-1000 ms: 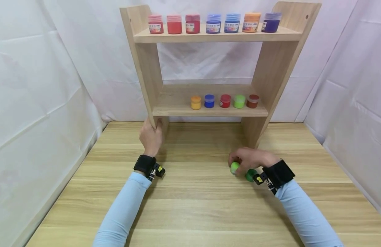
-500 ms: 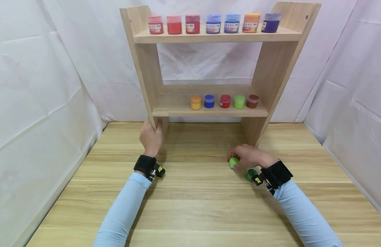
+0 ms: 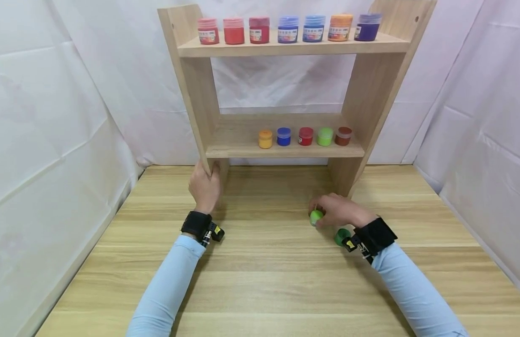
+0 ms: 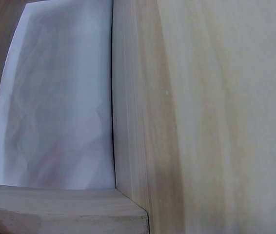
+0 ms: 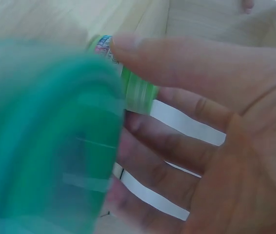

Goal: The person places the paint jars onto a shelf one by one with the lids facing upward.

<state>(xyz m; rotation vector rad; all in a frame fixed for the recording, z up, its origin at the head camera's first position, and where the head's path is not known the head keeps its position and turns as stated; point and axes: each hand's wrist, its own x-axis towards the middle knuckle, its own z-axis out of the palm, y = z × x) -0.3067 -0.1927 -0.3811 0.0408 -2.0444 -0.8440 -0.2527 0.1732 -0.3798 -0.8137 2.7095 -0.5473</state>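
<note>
My left hand (image 3: 205,187) grips the lower end of the left side panel (image 3: 188,93) of a wooden shelf unit; the left wrist view shows only the shelf's wood (image 4: 65,207) and the table, not the hand. On the right, my right hand (image 3: 338,210) pinches a small light green paint jar (image 3: 316,218) close over the table, near the foot of the right panel. In the right wrist view the thumb lies on the label of this jar (image 5: 140,97). A dark green jar (image 3: 341,236) stands beside the right wrist and looms blurred in that wrist view.
Small jars, orange (image 3: 265,140), blue (image 3: 283,136), red (image 3: 305,136), light green (image 3: 325,137) and brown (image 3: 343,136), line the lower shelf. Several larger paint jars (image 3: 287,30) fill the upper shelf (image 3: 285,50). White cloth (image 3: 53,117) hangs around the wooden table (image 3: 260,281).
My right hand has carried the light green jar a little forward and left, toward the shelf, away from the dark green jar. The left hand keeps its grip; the head view has shifted slightly.
</note>
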